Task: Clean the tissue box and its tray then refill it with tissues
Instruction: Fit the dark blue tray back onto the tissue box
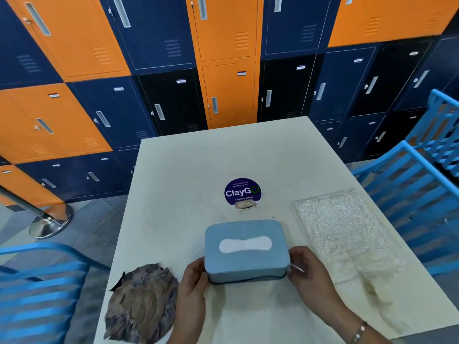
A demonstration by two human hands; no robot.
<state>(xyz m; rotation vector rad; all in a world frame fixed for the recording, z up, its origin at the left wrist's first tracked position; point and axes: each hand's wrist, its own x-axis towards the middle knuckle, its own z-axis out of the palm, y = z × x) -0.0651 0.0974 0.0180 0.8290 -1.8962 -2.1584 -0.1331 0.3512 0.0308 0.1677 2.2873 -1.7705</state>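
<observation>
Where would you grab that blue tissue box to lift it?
By its two short ends, coming in from left and right, as the left hand and right hand do now. The tissue box lies flat, its top broad and rounded, so the ends likely give the surest hold.

Light-blue rounded-rectangular tissue box [247, 261]: upright, lid on, sits flat at near-centre of the white table [198, 170]. White bone-shaped slot [245, 244] in the top, nothing sticking out. Thin dark tray edge [248, 280] shows along the box's near bottom. Clear plastic pack of white tissues [332, 229] lies flat just right of it. Crumpled brown-grey cloth [142, 301] lies left, at the near edge.
</observation>
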